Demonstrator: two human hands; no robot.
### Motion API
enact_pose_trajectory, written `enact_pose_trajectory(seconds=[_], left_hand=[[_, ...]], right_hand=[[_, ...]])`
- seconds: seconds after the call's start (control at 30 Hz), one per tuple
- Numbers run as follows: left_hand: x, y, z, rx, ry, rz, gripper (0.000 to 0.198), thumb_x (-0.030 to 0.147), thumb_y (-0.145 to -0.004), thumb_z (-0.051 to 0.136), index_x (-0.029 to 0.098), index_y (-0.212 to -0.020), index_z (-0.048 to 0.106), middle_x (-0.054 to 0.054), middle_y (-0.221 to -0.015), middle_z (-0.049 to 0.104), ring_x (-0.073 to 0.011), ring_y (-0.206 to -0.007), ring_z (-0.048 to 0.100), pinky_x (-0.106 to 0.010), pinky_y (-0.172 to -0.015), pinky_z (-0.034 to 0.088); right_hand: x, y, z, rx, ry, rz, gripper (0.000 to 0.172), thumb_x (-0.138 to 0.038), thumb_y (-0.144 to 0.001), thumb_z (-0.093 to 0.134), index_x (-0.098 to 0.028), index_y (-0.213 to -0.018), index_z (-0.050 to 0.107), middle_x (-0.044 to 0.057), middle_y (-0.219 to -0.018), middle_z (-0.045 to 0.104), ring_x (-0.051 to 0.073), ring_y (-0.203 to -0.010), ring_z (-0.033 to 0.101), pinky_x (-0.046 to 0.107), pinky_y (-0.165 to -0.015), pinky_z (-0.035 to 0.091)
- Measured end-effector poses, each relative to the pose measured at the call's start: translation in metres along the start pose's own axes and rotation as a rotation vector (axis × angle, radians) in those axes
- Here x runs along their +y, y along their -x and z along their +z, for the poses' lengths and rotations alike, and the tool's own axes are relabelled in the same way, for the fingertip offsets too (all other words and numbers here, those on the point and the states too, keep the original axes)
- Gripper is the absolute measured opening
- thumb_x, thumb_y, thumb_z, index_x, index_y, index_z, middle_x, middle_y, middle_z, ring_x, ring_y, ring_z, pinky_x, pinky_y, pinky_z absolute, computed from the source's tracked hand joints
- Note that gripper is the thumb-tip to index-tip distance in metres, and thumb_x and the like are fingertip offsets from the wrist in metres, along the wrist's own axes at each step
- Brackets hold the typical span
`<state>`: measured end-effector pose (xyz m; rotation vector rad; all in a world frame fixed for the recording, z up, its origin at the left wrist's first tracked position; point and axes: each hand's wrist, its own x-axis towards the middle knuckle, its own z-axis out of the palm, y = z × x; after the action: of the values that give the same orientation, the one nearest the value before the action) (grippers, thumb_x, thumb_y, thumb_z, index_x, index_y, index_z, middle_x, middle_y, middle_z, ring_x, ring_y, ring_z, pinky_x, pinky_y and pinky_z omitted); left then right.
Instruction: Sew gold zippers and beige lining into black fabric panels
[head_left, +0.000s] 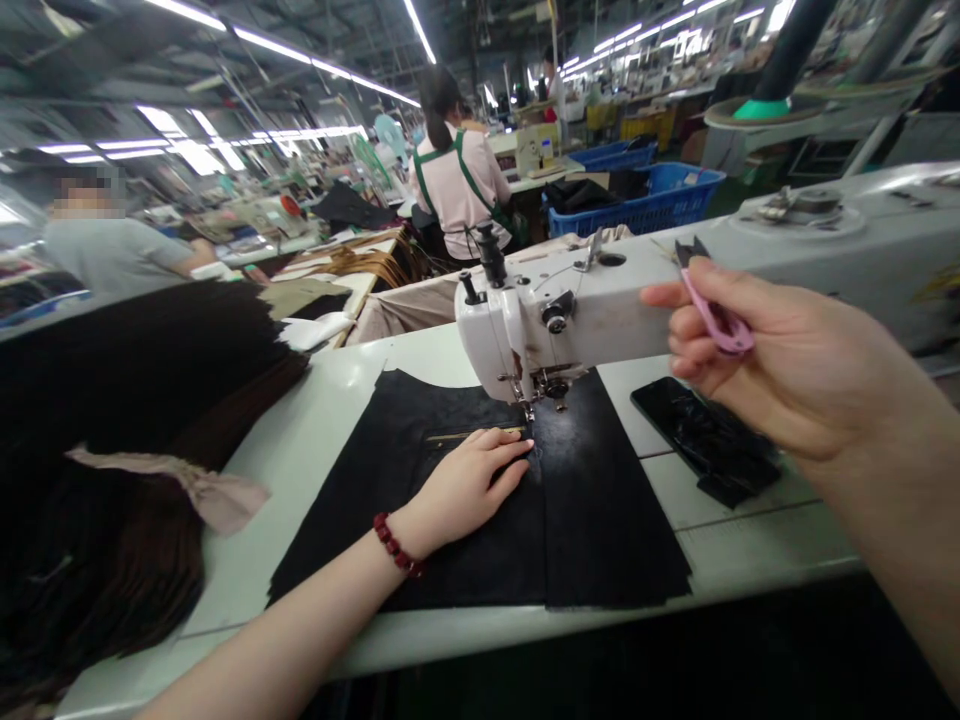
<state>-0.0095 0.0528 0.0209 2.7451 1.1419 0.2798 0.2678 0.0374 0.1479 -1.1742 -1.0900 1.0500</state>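
My left hand [472,483] lies flat on a black garment panel [607,510], its fingertips close in front of the needle area of a white sewing machine [487,345]. A gold zipper [450,436] is set in the panel just beyond those fingers, partly covered by them. Raised above the table on the right, my right hand [772,340] is closed around pink thread snips [712,310], with the dark blades pointing up and away beside the machine's arm. The panel spreads flat under the presser foot, with a seam running toward me.
Stacked dark fabric [112,420] fills the table's left side, with a pale cloth strip [187,485] on it. A black phone [675,415] lies right of the panel, partly under crumpled black scraps [731,470]. Blue baskets [637,205] and two people are beyond the machine.
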Motion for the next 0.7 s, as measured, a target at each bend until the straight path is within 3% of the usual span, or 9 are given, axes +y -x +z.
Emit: enact_pose_trajectory(seconds=[0.1,0.17,0.23,0.33,0.43,0.53,0.7], left_hand=[[0.001,0.005,0.01,0.039,-0.051,-0.03,0.039,0.035,-0.1,0.044,0.022,-0.136,0.054,-0.008,-0.137,0.055,-0.0236,-0.119,0.054,-0.042,-0.105,0.044],[0.007,0.01,0.021,0.077,-0.111,-0.067,0.044,0.035,-0.099,0.046,0.021,-0.141,0.048,-0.01,-0.142,0.051,-0.027,-0.123,0.051,-0.046,-0.104,0.043],[0.012,0.013,0.029,0.109,-0.136,-0.083,0.045,0.034,-0.099,0.047,0.022,-0.142,0.046,-0.009,-0.145,0.048,-0.0283,-0.129,0.046,-0.048,-0.106,0.04],[0.013,0.013,0.031,0.104,-0.127,-0.063,0.046,0.034,-0.098,0.047,0.021,-0.142,0.045,-0.008,-0.147,0.046,-0.0267,-0.135,0.042,-0.047,-0.112,0.035],[0.011,0.011,0.026,0.067,-0.113,-0.055,0.048,0.035,-0.098,0.047,0.02,-0.143,0.045,-0.008,-0.148,0.046,-0.0262,-0.134,0.043,-0.045,-0.112,0.036],[0.009,0.011,0.021,0.053,-0.092,-0.061,0.048,0.035,-0.097,0.048,0.022,-0.143,0.045,-0.006,-0.148,0.046,-0.0262,-0.133,0.044,-0.046,-0.111,0.037],[0.009,0.012,0.02,0.039,-0.057,-0.086,0.048,0.036,-0.096,0.048,0.024,-0.142,0.045,-0.004,-0.15,0.045,-0.0253,-0.133,0.043,-0.046,-0.111,0.037]], right_hand=[[0.006,0.023,-0.005,-0.104,-0.119,0.084,0.031,-0.037,-0.099,0.043,-0.018,-0.106,0.066,-0.008,-0.049,0.042,0.005,-0.037,0.038,0.017,-0.039,0.036],[0.027,0.041,-0.005,-0.205,-0.019,0.084,0.032,-0.044,-0.099,0.041,-0.022,-0.114,0.06,-0.006,-0.051,0.048,0.009,-0.038,0.042,0.021,-0.037,0.038],[0.059,0.053,0.001,-0.335,0.265,0.089,0.034,-0.047,-0.099,0.038,-0.023,-0.114,0.057,-0.002,-0.064,0.057,0.013,-0.053,0.055,0.025,-0.048,0.049],[0.111,0.052,0.018,-0.373,0.822,-0.106,0.033,-0.043,-0.101,0.033,-0.023,-0.098,0.059,0.004,-0.084,0.064,0.02,-0.081,0.064,0.034,-0.07,0.051],[0.143,0.035,0.036,-0.343,1.263,-0.232,0.026,-0.039,-0.1,0.036,-0.022,-0.094,0.055,0.005,-0.087,0.064,0.024,-0.077,0.065,0.036,-0.063,0.045],[0.152,0.018,0.046,-0.34,1.415,-0.256,0.021,-0.036,-0.099,0.039,-0.023,-0.095,0.054,0.003,-0.081,0.066,0.025,-0.067,0.066,0.033,-0.051,0.036],[0.151,0.007,0.051,-0.393,1.398,-0.331,0.021,-0.032,-0.099,0.039,-0.024,-0.092,0.057,0.003,-0.076,0.07,0.024,-0.067,0.069,0.032,-0.05,0.032]])
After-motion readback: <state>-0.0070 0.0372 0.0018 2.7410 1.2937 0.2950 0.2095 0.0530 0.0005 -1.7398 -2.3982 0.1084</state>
